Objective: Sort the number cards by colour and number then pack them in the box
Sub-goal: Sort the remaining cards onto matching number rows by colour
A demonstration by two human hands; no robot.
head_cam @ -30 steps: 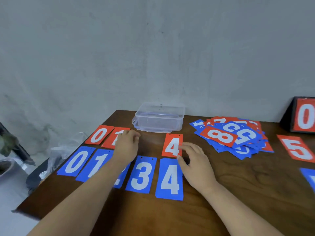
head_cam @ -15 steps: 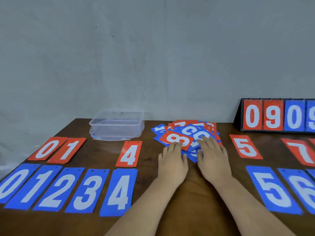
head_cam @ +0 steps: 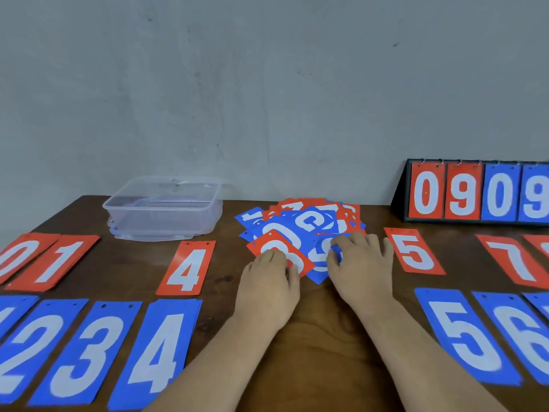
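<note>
Jumbled pile of number cards [head_cam: 300,230] at the middle back of the desk [head_cam: 320,337], red and blue all mixed up, not sorted yet. On top at the near edge, a tilted red card [head_cam: 274,248], likely an 8, partly hidden under fingers. Left hand [head_cam: 267,289] lying on that red card, fingers nearly straight and pressing down, probably to slide it off the pile. Right hand [head_cam: 362,269] just beside it on a blue card in the pile, fingers bent and spread; hard to tell whether pinching or only touching. Both hands there to spread the pile and hunt for the next number. Sorted cards in rows on both sides: red 4 [head_cam: 187,267] to the left, red 5 [head_cam: 414,251] to the right, blue 4 [head_cam: 160,352] and blue 5 [head_cam: 466,334] nearer, all in counting order. A gap between red 1 [head_cam: 56,263] and red 4, likely saved for 2 and 3. Clear box [head_cam: 163,209] at the back left, no cards inside yet, kept close for packing later. Black score stand [head_cam: 475,191] at the back right
</note>
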